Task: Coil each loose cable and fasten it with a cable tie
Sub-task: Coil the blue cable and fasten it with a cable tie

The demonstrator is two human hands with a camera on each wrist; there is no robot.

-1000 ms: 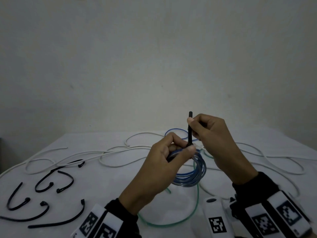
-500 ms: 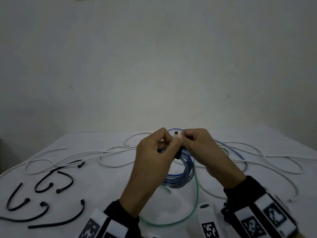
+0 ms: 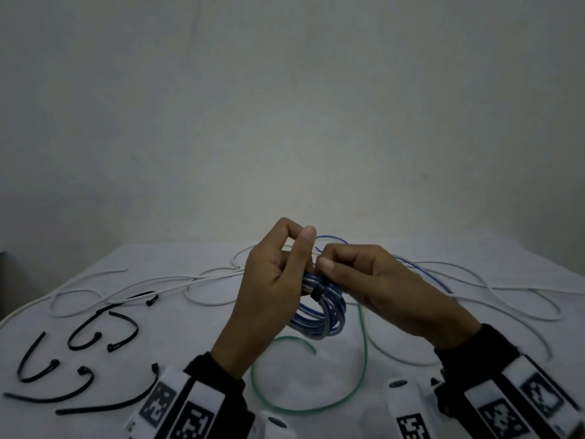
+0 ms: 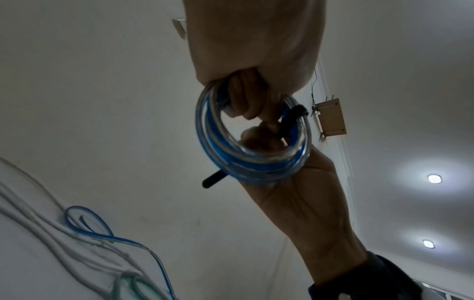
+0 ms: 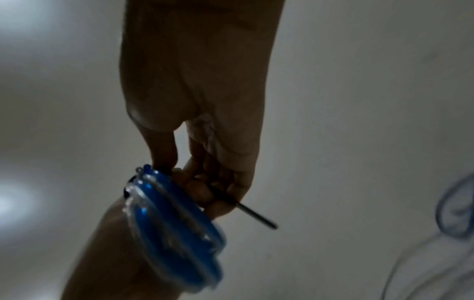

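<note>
A coiled blue cable hangs above the table between both hands. My left hand grips the coil's top, its fingers curled through the loop. A black cable tie wraps the coil's strands. My right hand pinches the tie next to the coil. The tie's thin tail sticks out past the right fingers, and it also shows below the coil as a black strip. The coil is blurred in the right wrist view.
Several spare black cable ties lie at the left of the white table. Loose white cables sprawl across the back and right. A green cable loops under the hands. The blue cable's loose end trails right.
The right hand, which held the tie's tail upright above the coil, has come down against the left hand. The tail now points away below the fingers, and the tie sits snug on the coil.
</note>
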